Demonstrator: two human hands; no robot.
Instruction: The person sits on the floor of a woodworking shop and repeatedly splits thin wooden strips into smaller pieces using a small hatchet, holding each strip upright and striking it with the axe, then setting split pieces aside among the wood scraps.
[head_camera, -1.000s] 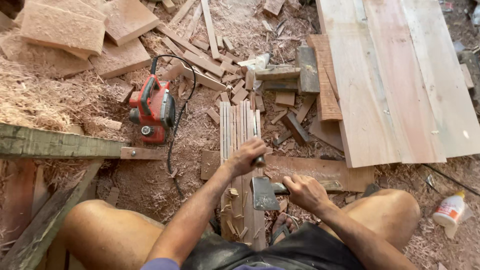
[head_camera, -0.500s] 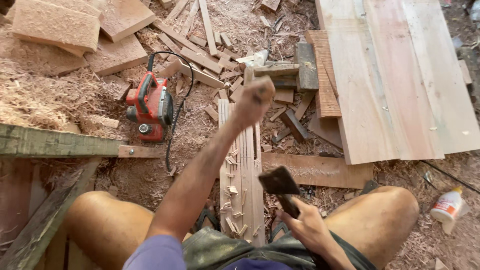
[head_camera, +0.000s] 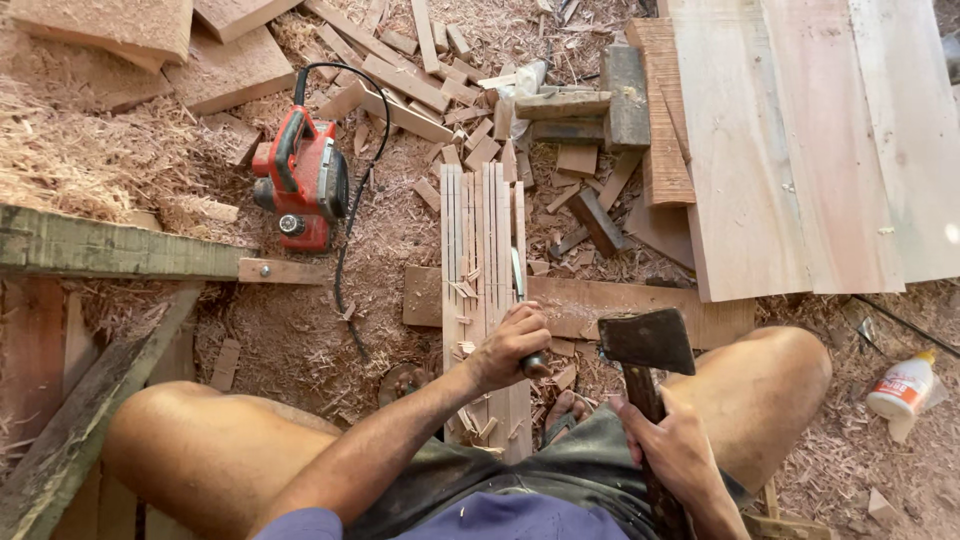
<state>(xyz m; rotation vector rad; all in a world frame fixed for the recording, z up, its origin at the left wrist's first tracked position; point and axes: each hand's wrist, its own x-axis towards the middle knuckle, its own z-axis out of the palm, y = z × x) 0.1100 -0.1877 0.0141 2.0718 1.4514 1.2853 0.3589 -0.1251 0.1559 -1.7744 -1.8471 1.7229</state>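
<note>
A: What is being held at this moment?

B: A short dark-handled chisel with a narrow pale blade (head_camera: 520, 300) is being gripped by the left hand (head_camera: 512, 345), fingers closed around the handle, with the blade pointing far, along the right edge of a bundle of thin pale wooden slats (head_camera: 482, 260). A hatchet with a dark steel head and a wooden handle (head_camera: 647, 345) is being clasped by the right hand (head_camera: 672, 450), closed low on the handle, with the head raised to the right of the chisel. The two hands are being kept apart.

A: Where is the bundle lying?

B: It is lying lengthwise between the knees, running from near to far over a flat reddish board (head_camera: 590, 305) on the shavings-covered ground.

A: How are these things judged to handle?

B: The slats are judged light, stiff and easily split along the grain; they look best steadied from the side, well away from the cutting edge. The hatchet is judged head-heavy, so a hold nearer the head would probably give more control, while the low grip seen here gives more swing. The chisel handle looks small and smooth, so a full closed fist seems called for.

A: What else is lying about?

B: A red electric hand planer with a black cord (head_camera: 300, 180) is lying to the far left, wide pale planks (head_camera: 810, 150) to the far right, and a white plastic glue bottle (head_camera: 900, 385) to the right.
</note>
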